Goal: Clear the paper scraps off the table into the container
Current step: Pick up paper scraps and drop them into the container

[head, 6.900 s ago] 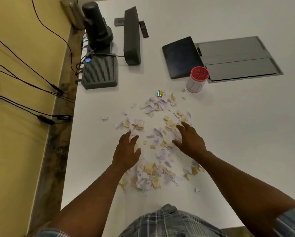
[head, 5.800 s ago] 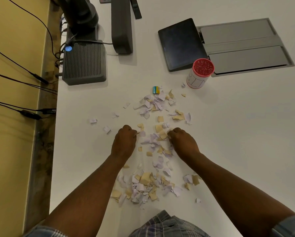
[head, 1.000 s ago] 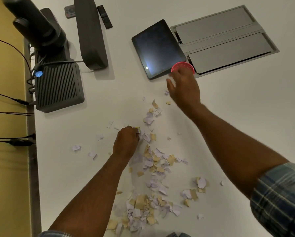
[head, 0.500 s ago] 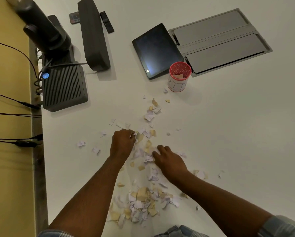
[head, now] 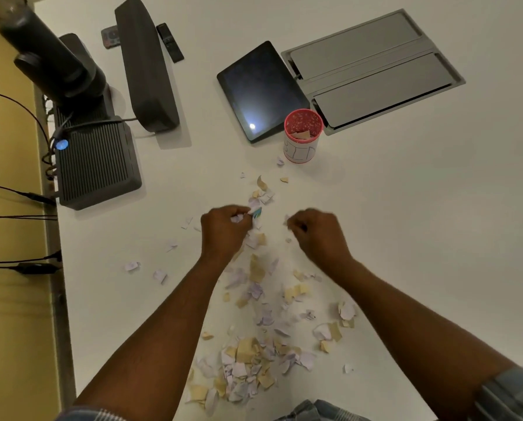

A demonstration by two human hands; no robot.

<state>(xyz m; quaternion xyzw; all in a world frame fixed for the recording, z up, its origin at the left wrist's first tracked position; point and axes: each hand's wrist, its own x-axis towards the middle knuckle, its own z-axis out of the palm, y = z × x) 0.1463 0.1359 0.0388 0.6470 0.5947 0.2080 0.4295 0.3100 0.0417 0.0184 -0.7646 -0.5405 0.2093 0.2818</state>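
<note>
Gathering step, mid-task. Left hand (head: 224, 230) sits over the far end of the scatter, fingers curled round a clutch of pale scraps, with a small blue-green bit poking out at the fingertips. Right hand (head: 318, 230) is level with it and a little apart, fingers curled in; blurred, a pale fleck shows at the fingertips, so it looks pinched on a scrap, but the blur leaves this uncertain.

Paper scraps (head: 254, 360) lie on the white desk (head: 406, 238) in a long trail from the near edge up toward the container (head: 302, 136). Thickest heap is nearest the person; thinner patches under and between the forearms; a few strays off to the left and a couple just beside the container's base.

Container stands upright beyond both hands, just beside the dark tablet (head: 261, 89), red rim, a few scraps already inside.

Judgement: most of the job remains. Next move calls for carrying a closed handful forward over the red rim and opening the fingers squarely above it, as the mouth is narrow and light scraps drift. The near heap would go faster raked together first.
</note>
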